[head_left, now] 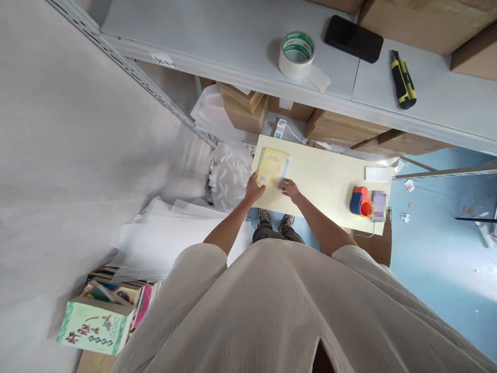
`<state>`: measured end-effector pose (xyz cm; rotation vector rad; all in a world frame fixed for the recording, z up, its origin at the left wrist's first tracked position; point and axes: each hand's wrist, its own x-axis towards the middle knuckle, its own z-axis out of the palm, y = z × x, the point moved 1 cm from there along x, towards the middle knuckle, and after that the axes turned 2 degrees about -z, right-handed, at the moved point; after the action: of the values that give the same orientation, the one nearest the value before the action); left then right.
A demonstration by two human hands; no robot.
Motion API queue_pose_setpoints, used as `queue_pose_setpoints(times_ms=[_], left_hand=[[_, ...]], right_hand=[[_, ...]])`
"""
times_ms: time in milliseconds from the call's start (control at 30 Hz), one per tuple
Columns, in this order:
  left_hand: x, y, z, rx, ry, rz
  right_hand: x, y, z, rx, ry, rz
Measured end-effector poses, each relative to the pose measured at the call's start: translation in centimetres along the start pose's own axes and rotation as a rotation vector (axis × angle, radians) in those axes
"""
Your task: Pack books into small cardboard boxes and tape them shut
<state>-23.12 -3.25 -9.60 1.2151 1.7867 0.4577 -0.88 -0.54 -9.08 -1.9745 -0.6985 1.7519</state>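
1. Blue floor [438, 243] shows at the view's three o'clock.
2. Grey metal shelving [217, 39] crosses twelve o'clock, bearing a tape roll [291, 68], black phone [354, 39] and utility knife [403, 80].
3. Pale-yellow table [322, 173] below, red-and-blue device [359, 201] at its four o'clock.
4. Yellow book [274, 167] at the table's ten o'clock.
5. Left hand [254, 189] and right hand [290, 189] apart, clamped on the book's seven and five o'clock edges.

A storeroom or packing area; grey metal shelving [233, 41] bears a handwritten label [163, 60] and brown cardboard boxes [427, 23]; a tape roll [294, 68] and utility knife [403, 80] lie on it; white sheets [163, 241] and clustered books [97, 326] sit nearby
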Motion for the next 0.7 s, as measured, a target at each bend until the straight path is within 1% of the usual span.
queue_pose_setpoints(times_ms=[167, 267, 367, 433, 500, 567, 633, 700], left_hand=[[1.5, 0.3, -0.1, -0.082, 0.009, -0.046], [2.1, 0.5, -0.4, -0.107, -0.015, -0.038], [2.6, 0.6, -0.7, -0.106, -0.039, -0.023], [2.6, 0.8, -0.9, -0.06, -0.038, 0.0], [2.2, 1.0, -0.9, 0.031, -0.013, 0.042], [1.5, 1.3, -0.8, 0.137, 0.001, 0.102], [0.7, 1.6, -0.5, 0.218, -0.038, 0.153], [0.1, 1.6, -0.2, 0.263, -0.106, 0.176]], right_hand=[[1.4, -1.7, 0.3, 0.0, 0.014, -0.005], [1.5, -2.2, 0.5, 0.016, 0.034, -0.03], [1.4, -2.4, 0.6, 0.018, 0.043, -0.086], [1.3, -2.3, 0.5, 0.007, 0.023, -0.129], [1.3, -2.2, 0.4, 0.002, -0.001, -0.16], [1.3, -2.1, 0.4, 0.002, 0.004, -0.166], [1.3, -2.0, 0.5, -0.011, 0.042, -0.147], [1.2, -2.0, 0.6, -0.022, 0.068, -0.131]])
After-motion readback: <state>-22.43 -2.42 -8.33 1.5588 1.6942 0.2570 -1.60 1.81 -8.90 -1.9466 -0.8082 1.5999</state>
